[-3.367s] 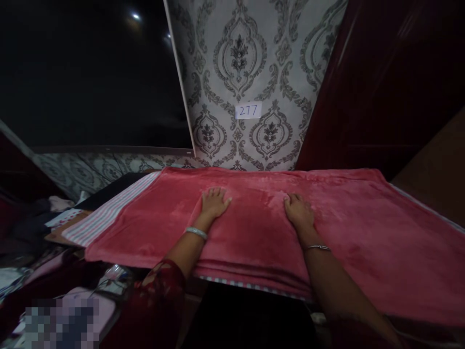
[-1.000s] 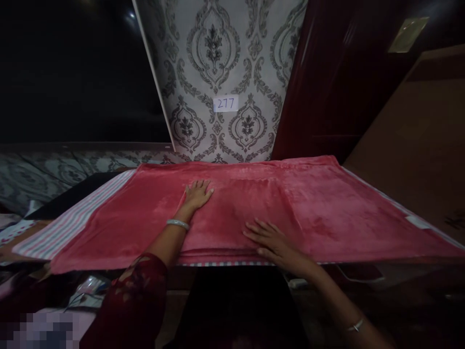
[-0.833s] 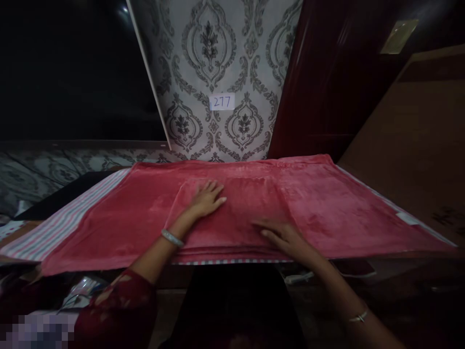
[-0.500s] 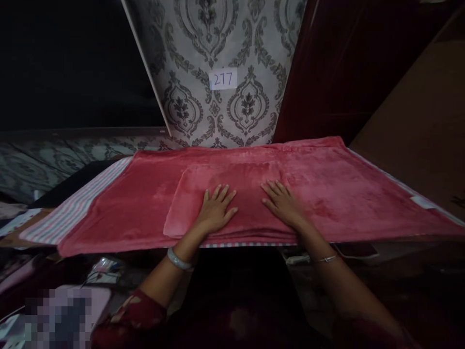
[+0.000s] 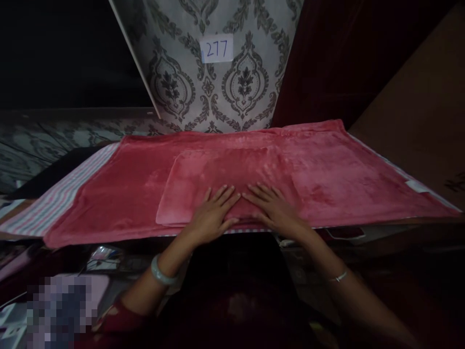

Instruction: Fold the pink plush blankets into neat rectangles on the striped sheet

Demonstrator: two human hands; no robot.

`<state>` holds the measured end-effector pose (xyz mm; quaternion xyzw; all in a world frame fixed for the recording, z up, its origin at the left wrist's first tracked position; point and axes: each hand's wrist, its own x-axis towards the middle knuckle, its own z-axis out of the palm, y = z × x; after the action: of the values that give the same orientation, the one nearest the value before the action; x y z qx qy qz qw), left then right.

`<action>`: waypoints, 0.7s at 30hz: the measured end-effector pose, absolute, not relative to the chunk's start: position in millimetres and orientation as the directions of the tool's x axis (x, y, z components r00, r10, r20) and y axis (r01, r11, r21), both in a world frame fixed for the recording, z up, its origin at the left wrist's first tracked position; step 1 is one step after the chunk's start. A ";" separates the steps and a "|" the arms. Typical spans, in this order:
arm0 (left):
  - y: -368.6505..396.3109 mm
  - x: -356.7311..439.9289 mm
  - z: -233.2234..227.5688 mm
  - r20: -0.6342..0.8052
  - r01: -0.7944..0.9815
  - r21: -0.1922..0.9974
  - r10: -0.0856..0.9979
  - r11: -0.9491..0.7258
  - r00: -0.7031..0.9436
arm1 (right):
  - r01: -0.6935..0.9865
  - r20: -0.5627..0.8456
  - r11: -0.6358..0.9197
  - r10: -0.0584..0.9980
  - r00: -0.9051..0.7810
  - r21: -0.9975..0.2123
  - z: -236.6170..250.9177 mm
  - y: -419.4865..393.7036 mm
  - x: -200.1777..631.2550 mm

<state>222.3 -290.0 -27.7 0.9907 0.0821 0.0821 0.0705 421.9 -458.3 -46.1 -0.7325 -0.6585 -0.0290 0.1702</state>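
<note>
Both grips lie flat, fingers spread, pinching nothing: left hand (image 5: 212, 218) and right hand (image 5: 273, 209) press side by side on a folded red fleece cloth (image 5: 225, 182) at the bench's near edge, middle. Under it a wider red fleece sheet (image 5: 345, 179) covers the bench; a striped cloth (image 5: 54, 206) shows at the left end. Risk: the plush layers slide, so pushing could skew the fold or drag it off the near edge. Clutter below-left is too dark to identify.
</note>
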 end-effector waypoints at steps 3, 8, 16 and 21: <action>-298.8 211.8 -39.9 0.229 0.123 0.072 0.136 -0.990 0.964 | 0.985 0.309 -0.044 0.946 0.094 -0.165 -57.7 -470.0 409.5; -297.5 210.4 -49.5 0.276 0.129 0.001 0.124 -0.992 0.953 | 0.988 0.378 -0.047 0.920 0.099 -0.145 -68.4 -472.0 409.0; -299.7 207.2 -56.3 0.360 0.126 -0.022 0.110 -0.992 0.926 | 0.985 0.509 -0.056 0.851 0.133 -0.163 -78.0 -481.1 400.3; -310.5 202.2 -62.0 0.399 0.180 -0.025 0.155 -0.983 0.904 | 0.977 0.588 -0.066 0.790 0.176 -0.203 -86.8 -489.9 392.7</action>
<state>202.2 -310.5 -62.0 0.9751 0.0860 0.2021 -0.0309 392.7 -489.9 -86.8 -0.7116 -0.6206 -0.1639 0.2858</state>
